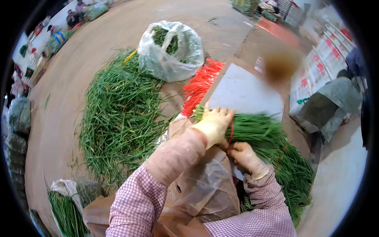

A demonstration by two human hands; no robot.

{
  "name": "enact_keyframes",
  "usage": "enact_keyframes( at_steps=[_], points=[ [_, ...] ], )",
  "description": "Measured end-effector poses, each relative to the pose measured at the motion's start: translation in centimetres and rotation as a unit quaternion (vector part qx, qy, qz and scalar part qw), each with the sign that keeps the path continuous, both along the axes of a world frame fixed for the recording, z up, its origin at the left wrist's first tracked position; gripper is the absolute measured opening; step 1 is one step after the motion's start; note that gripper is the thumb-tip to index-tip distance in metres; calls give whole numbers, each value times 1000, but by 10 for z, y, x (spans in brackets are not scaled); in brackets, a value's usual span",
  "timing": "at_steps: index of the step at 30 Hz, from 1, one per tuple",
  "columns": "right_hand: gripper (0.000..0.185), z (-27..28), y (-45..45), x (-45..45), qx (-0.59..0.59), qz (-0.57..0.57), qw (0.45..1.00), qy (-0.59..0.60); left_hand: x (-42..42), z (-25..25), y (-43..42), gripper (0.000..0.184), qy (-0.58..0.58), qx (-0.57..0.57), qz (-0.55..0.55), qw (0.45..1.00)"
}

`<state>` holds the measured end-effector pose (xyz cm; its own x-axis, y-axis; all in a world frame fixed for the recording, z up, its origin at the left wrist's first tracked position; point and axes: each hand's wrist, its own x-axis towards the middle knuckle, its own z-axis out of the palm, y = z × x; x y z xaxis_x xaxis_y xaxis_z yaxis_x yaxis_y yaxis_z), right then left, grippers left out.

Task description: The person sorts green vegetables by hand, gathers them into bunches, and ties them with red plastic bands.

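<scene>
Head view: two gloved hands at work on a bundle of long green stalks (258,128). Bundle lies crosswise at the near edge of a white surface (246,89), pale ends to the left, leafy ends to the right. Left hand (213,125) is over the pale end, fingers reaching across to the far side, thumb side near the red tie; grasping the bundle. Right hand (249,158) is on the near side, lower; fingers clenched on the red tie (231,130), which runs over the bundle between the two hands. Whether it is knotted, cannot tell. Both sleeves are checked; the left also shows a pinkish cover (177,156) on the forearm.

More green stalks (298,177) are piled on the right, just beside the right forearm. Red strips (203,83) are heaped along the left edge of the white surface. Large loose heap of greens (118,122) on the floor (118,31), to the left. Clear plastic bag (171,65) with greens inside stands at the heap's far end. Brown translucent sheet (209,185) below the hands. Another bag (65,187) with stalks, lower left. People (73,19) far off, upper left.
</scene>
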<state>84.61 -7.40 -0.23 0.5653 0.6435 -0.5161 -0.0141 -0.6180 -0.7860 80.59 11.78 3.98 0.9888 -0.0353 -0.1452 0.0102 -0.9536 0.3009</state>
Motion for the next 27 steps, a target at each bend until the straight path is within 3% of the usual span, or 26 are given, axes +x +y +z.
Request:
enact_keyframes(
  at_steps=[1,5,7,10,11,12,13,14,15,17,20,24,25,26,27],
  points=[
    [20,5,-15,-7,-26,45,996,-72,-6,1,-4,119,-5,2,-10,1000],
    [20,31,-52,-24,-34,27,994,-102,-20,-6,-15,111,-88,103,19,991],
    [17,36,-57,-31,-51,-18,991,119,-16,-12,-27,107,-136,173,5,976],
    [15,32,-58,-33,54,-23,994,95,-14,-18,-29,105,-147,204,9,968],
    [17,21,-60,-28,55,-10,988,-141,-16,-16,-27,106,-124,193,12,973],
    [17,16,-60,-26,56,-17,989,-139,-18,-13,-25,107,-99,182,16,978],
    [18,14,-55,-24,94,-63,966,-234,-13,-31,-22,110,-153,217,20,964],
    [19,14,-48,-24,127,-109,930,-327,-14,-13,-24,108,-108,168,17,980],
    [21,13,-35,-27,157,-158,967,-123,-10,-14,-23,108,-109,150,19,982],
    [25,0,-6,-30,167,-197,966,23,-2,-12,-14,107,-114,95,15,989],
    [25,-18,27,-27,212,-141,962,99,10,4,-4,108,-41,27,17,999],
    [21,-22,29,-34,258,-137,951,103,15,3,4,104,-53,15,7,998],
    [20,-16,14,-32,219,-112,969,2,14,-1,1,104,-54,14,8,998],
    [21,-11,-1,-30,176,-85,976,-97,10,-6,-6,102,-116,107,0,987],
    [27,-9,-15,-31,210,-84,974,-10,7,-12,-11,101,-172,197,-10,965]
  ],
)
